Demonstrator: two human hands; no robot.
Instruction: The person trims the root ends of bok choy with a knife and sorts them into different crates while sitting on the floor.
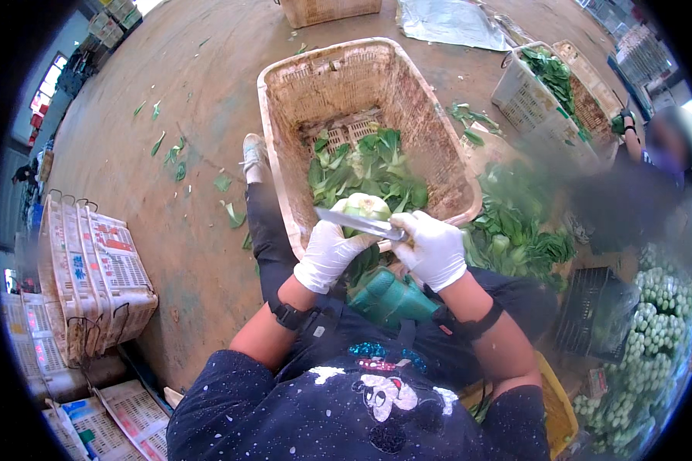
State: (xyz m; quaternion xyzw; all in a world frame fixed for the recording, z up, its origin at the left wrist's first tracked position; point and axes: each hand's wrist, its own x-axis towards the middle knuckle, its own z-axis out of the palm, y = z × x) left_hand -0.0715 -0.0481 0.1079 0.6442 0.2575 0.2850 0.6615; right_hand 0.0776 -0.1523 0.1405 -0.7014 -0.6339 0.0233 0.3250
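My left hand (330, 253), in a white glove, holds a head of bok choy (364, 206) with its pale cut base facing up. A knife (360, 222) is gripped in my gloved right hand (432, 248), its blade lying across the near side of the base. Whether the edge touches the stalk I cannot tell. Both hands are over the near rim of a large dirty plastic crate (432, 104). Loose green leaves (375, 167) lie on the crate's floor. Below my hands a green plastic object (392, 297) rests in my lap, partly hidden by the right forearm.
A heap of bok choy (513, 230) lies to the right of the crate. Beyond it stands a crate of greens (548, 86), with another person (663, 150) beside it. Stacked crates (98, 276) are on the left. Bagged pale-green vegetables (651, 328) and a black crate (594, 311) are at right.
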